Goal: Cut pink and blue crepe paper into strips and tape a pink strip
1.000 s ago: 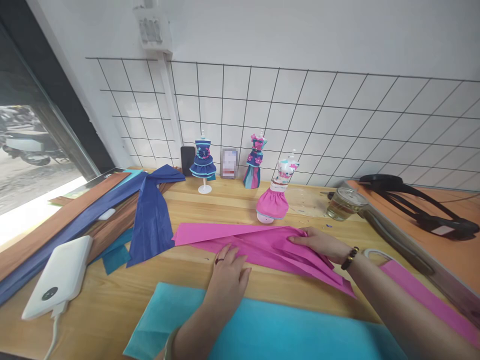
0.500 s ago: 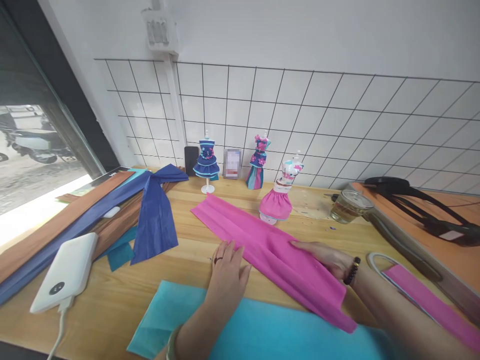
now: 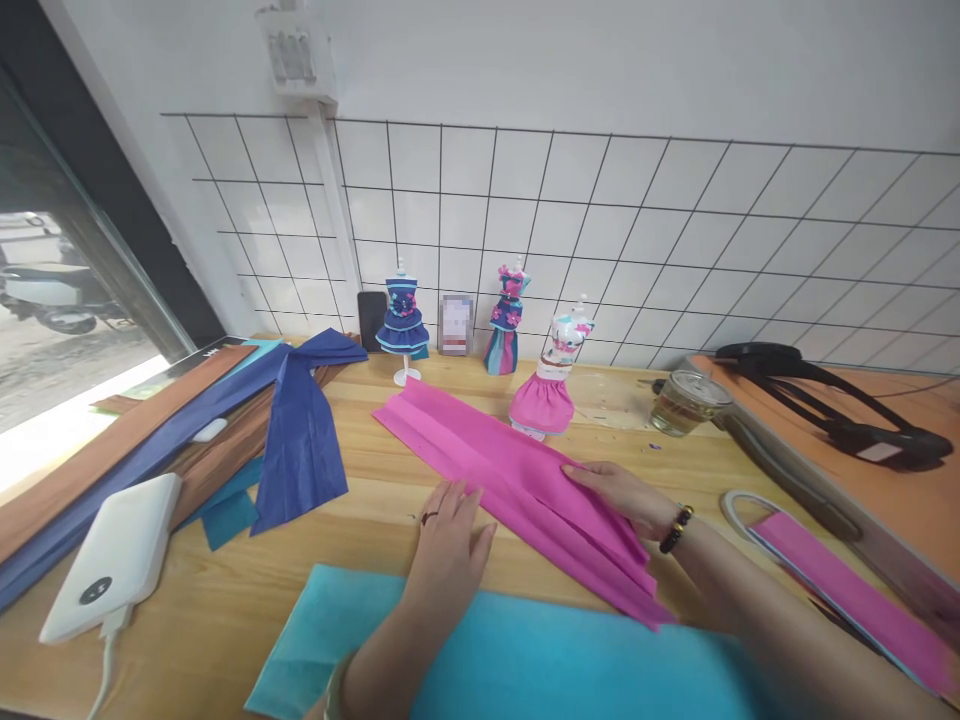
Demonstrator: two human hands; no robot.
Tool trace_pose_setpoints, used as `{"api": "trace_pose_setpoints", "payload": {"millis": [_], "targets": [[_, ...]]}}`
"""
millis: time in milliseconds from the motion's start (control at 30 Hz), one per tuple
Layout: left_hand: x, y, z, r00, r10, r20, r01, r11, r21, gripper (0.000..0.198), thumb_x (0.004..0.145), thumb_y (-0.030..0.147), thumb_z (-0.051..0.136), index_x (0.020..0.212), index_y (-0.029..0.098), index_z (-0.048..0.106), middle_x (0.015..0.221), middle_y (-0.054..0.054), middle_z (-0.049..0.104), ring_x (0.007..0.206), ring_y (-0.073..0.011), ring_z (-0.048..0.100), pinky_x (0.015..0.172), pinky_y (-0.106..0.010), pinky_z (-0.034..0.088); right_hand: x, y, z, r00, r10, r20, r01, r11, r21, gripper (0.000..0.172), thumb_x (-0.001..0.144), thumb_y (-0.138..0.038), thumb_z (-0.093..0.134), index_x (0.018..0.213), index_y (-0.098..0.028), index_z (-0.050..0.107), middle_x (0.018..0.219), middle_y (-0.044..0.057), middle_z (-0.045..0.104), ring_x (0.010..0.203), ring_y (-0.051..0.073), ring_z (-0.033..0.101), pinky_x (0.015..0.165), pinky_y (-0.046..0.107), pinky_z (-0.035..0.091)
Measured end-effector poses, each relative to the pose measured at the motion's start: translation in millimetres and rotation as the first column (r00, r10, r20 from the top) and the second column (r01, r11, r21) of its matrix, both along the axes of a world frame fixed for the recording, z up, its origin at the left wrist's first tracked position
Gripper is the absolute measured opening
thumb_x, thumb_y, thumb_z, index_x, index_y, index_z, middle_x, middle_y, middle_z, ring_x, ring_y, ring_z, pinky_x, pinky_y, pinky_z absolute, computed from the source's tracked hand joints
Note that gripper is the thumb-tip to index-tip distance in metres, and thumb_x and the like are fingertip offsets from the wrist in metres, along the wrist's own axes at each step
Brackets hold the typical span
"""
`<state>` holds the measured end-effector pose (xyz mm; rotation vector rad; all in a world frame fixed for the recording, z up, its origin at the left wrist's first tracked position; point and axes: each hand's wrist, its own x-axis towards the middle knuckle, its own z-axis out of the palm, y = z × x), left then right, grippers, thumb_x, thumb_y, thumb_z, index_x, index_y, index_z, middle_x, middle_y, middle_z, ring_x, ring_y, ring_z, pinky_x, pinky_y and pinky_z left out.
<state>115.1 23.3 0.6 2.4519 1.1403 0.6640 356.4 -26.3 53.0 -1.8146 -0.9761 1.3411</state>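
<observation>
Wooden counter [image 3: 360, 430] below a white wall with a wire grid, and across it the pink paper strip [image 3: 495, 455] lies on a slant. Its far end is near the blue-dressed mannequin [image 3: 403, 325] and its near end reaches the turquoise sheet [image 3: 525, 660]. The right hand [image 3: 611, 490] lies flat on the strip with fingers stretched, pressing and gripping nothing. The left hand [image 3: 450, 530] rests open on the counter, its fingertips at the strip's near edge.

Only palm pressure keeps the folds together, and they already fan apart at the near end, so I'd say a sliding hand could drag the layers out of line or crumple the thin paper. The pink-skirted mannequin [image 3: 544, 400] stands just beside the strip and could tip if it swings.

A second ago the strip lay more level, its folds spread wide and its end pointing left; it has since swung to this slant and closed up
</observation>
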Motion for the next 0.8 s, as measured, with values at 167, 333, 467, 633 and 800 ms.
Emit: {"api": "trace_pose_setpoints", "payload": {"millis": [167, 333, 467, 633, 800], "targets": [[0, -1, 3.9, 0.993, -0.021, 0.117, 0.027, 0.998, -0.048, 0.037, 0.085, 0.029, 0.043, 0.119, 0.018, 0.051, 0.126, -0.009, 0.052, 0.122, -0.0230, 0.041, 0.099, -0.042, 0.038, 14, -9, 7.0, 0.699, 0.059, 0.713, -0.179, 0.979, 0.094, 0.040, 0.082, -0.052, 0.043, 0.082, -0.018, 0.063, 0.081, 0.007, 0.068, 0.074, 0.023, 0.061, 0.065, 0.033, 0.045], [1, -6, 16.1, 0.951, 0.000, 0.309, 0.074, 0.970, -0.230, 0.035, 0.084, 0.034, 0.044, 0.114, 0.021, 0.055, 0.120, -0.007, 0.056, 0.115, -0.0214, 0.049, 0.099, -0.041, 0.040, -4, -31, 10.2, 0.508, -0.090, 0.857, -0.305, 0.911, 0.277, 0.033, 0.085, -0.042, 0.042, 0.098, -0.021, 0.063, 0.105, 0.010, 0.063, 0.101, 0.028, 0.052, 0.090, 0.040, 0.037], [4, -11, 22.5, 0.860, 0.030, 0.509, 0.291, 0.792, -0.537, 0.040, 0.081, 0.040, 0.052, 0.114, 0.018, 0.055, 0.115, -0.009, 0.059, 0.106, -0.0205, 0.056, 0.094, -0.037, 0.045, -24, -37, 2.3, 0.571, 0.020, 0.821, -0.315, 0.928, 0.197, 0.029, 0.085, -0.039, 0.044, 0.100, -0.022, 0.063, 0.102, 0.009, 0.065, 0.095, 0.025, 0.055, 0.085, 0.037, 0.040], [6, -15, 27.6, 0.776, 0.085, 0.625, 0.575, 0.314, -0.756, 0.054, 0.076, 0.042, 0.060, 0.119, 0.011, 0.048, 0.107, -0.014, 0.062, 0.100, -0.0208, 0.059, 0.093, -0.040, 0.045, -30, -28, -13.0, 0.565, 0.084, 0.821, -0.335, 0.933, 0.135, 0.025, 0.081, -0.033, 0.050, 0.096, -0.018, 0.064, 0.096, 0.010, 0.065, 0.092, 0.024, 0.056, 0.079, 0.033, 0.041], [6, -16, 32.1, 0.771, 0.196, 0.606, 0.611, 0.042, -0.791, 0.048, 0.075, 0.041, 0.064, 0.109, 0.010, 0.054, 0.105, -0.016, 0.062, 0.098, -0.0223, 0.061, 0.096, -0.043, 0.040, -35, -21, -15.2, 0.574, 0.075, 0.815, -0.339, 0.928, 0.153, 0.017, 0.083, -0.027, 0.048, 0.077, -0.019, 0.062, 0.078, 0.005, 0.065, 0.077, 0.020, 0.058, 0.069, 0.028, 0.041]]}}
